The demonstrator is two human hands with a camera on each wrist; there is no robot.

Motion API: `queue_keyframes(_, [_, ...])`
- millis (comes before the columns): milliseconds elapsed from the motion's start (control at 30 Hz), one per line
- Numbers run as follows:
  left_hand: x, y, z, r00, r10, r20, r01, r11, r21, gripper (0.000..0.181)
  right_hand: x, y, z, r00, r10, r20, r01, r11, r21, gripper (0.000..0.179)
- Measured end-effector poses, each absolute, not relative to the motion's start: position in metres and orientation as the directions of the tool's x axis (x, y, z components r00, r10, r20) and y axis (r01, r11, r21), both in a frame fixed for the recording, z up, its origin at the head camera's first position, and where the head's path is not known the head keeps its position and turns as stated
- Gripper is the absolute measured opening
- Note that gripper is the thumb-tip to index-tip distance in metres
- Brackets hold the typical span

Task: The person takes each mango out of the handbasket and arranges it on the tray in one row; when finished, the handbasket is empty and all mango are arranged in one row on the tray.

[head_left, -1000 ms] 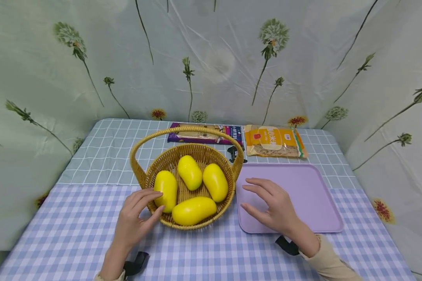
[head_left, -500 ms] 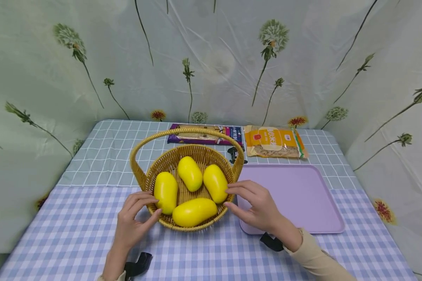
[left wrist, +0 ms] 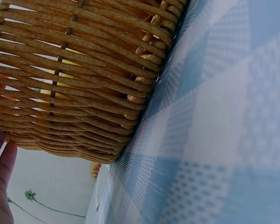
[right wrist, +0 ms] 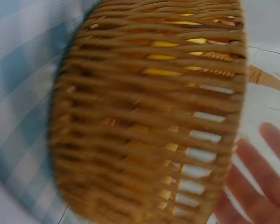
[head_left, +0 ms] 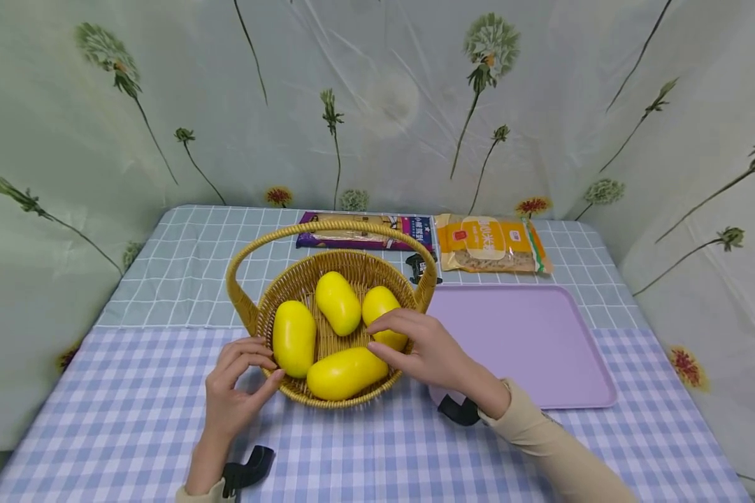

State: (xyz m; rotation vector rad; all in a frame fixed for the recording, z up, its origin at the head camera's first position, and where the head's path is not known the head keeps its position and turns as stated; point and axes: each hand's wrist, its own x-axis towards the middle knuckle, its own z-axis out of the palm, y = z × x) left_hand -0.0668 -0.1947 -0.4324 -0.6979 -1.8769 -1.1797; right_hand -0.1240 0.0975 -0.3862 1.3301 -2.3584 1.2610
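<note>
A wicker basket (head_left: 335, 403) with a tall arched handle (head_left: 333, 226) stands on the checked cloth, holding several smooth yellow mangoes. My left hand (head_left: 235, 391) is at the basket's left rim, fingers loosely bent near the left mango (head_left: 294, 339). In the left wrist view its fingertips (left wrist: 7, 161) meet the rim's edge. Over the right rim reaches my right hand (head_left: 430, 353), fingers spread above the right mango (head_left: 380, 307) and partly covering it; contact is unclear. The front mango (head_left: 346, 374) lies sideways, and the back mango (head_left: 338, 304) leans diagonally.
A lilac tray (head_left: 528, 342) lies right of the basket, under the right forearm. Behind stand a purple noodle packet (head_left: 358, 241), an orange grain bag (head_left: 491, 243) and a small black packet (head_left: 420, 267). A flowered curtain (head_left: 390, 140) closes the back.
My right hand has moved left from above the tray to over the basket's right side. My left hand has shifted slightly outward along the rim. The head view has tilted slightly down.
</note>
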Motion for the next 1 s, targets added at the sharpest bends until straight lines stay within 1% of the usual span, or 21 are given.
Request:
queue_keyframes(100, [-0.067, -0.195, -0.432, -0.541, 0.036, 0.840, 0.775, 0.409, 0.482, 0.034, -0.126, 0.092, -0.383, -0.636, -0.687, 0.351, -0.684, 0.291, -0.669, 0.026])
queue_keyframes(167, [-0.067, -0.196, -0.432, -0.550, 0.036, 0.835, 0.772, 0.403, 0.491, 0.034, -0.128, 0.089, -0.382, -0.644, -0.719, 0.262, -0.646, 0.329, -0.689, 0.031])
queue_keyframes(300, [-0.066, -0.197, -0.433, -0.566, 0.035, 0.824, 0.767, 0.390, 0.510, 0.033, -0.132, 0.080, -0.380, -0.621, -0.774, 0.124, -0.628, 0.396, -0.670, 0.041])
queue_keyframes(400, [-0.065, -0.197, -0.433, -0.575, 0.033, 0.818, 0.762, 0.387, 0.520, 0.033, -0.134, 0.074, -0.378, -0.600, -0.799, 0.052, -0.630, 0.431, -0.646, 0.045])
queue_keyframes(633, [-0.064, -0.197, -0.430, -0.591, 0.027, 0.806, 0.750, 0.387, 0.537, 0.032, -0.138, 0.062, -0.381, -0.575, -0.817, -0.039, -0.638, 0.477, -0.604, 0.046])
queue_keyframes(1000, [-0.063, -0.196, -0.428, -0.610, 0.027, 0.792, 0.736, 0.389, 0.554, 0.031, -0.142, 0.052, -0.387, -0.556, -0.826, -0.089, -0.668, 0.508, -0.544, 0.047])
